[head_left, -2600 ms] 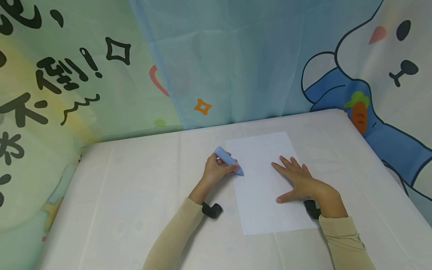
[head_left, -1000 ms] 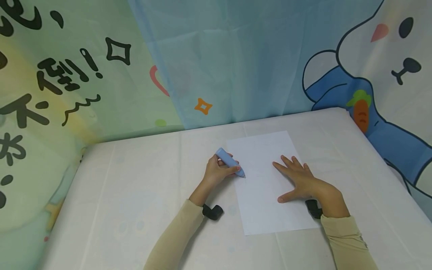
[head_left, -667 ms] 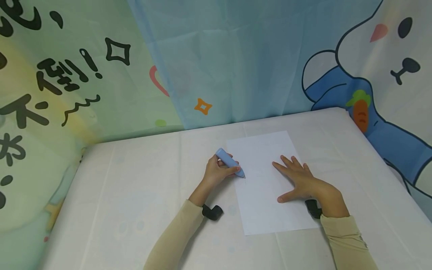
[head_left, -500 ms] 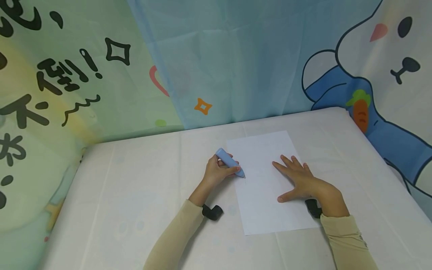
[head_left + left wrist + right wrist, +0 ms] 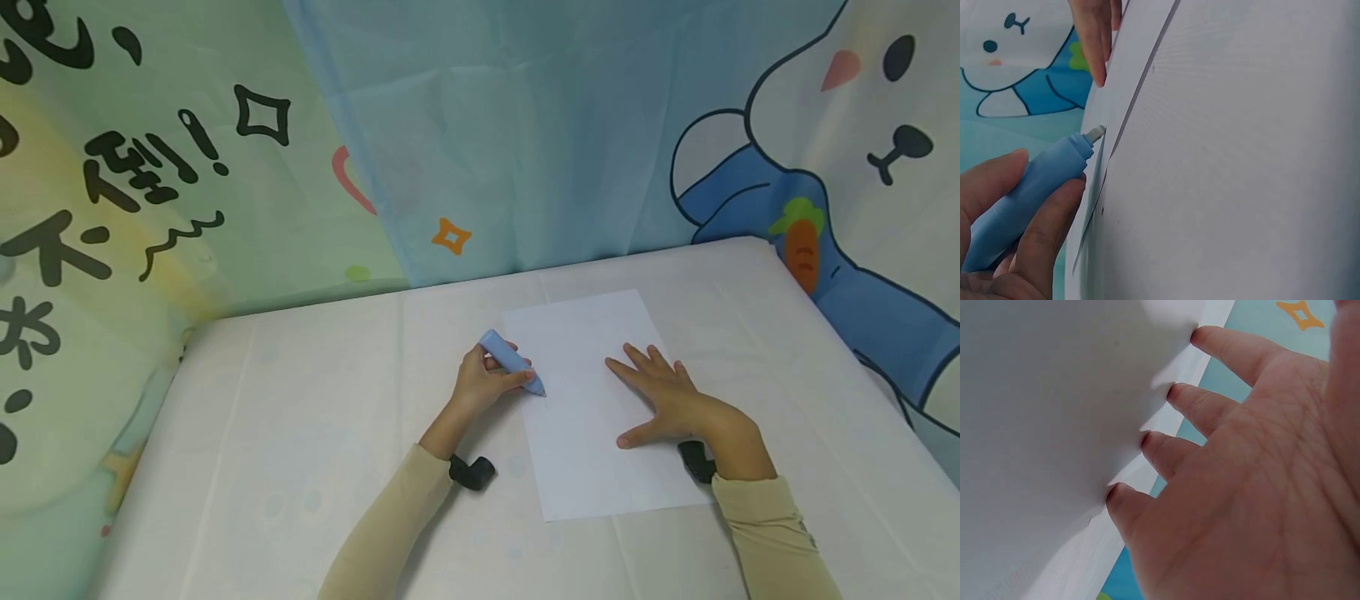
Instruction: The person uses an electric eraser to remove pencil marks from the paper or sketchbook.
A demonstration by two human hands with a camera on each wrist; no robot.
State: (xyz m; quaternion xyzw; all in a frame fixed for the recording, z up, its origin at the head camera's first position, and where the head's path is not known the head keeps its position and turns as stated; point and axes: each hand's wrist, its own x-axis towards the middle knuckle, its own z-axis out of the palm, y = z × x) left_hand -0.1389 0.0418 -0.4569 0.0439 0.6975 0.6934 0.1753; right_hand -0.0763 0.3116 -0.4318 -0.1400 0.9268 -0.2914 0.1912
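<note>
Between the left fingers (image 5: 1050, 228), clamped on it, slants a blue pen (image 5: 1038, 195), the right fingers (image 5: 1235, 356) spread apart on paper (image 5: 581, 467).

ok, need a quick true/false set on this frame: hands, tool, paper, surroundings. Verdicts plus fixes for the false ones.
1. The left hand grips a blue pen-shaped tool. True.
2. The right hand is spread, fingertips on the white paper. True.
3. The tool is at the paper's right edge. False: its tip is near the left edge in the head view.
4. The sleeves are black. False: they are beige.
5. A carrot is printed on the backdrop. True.
</note>
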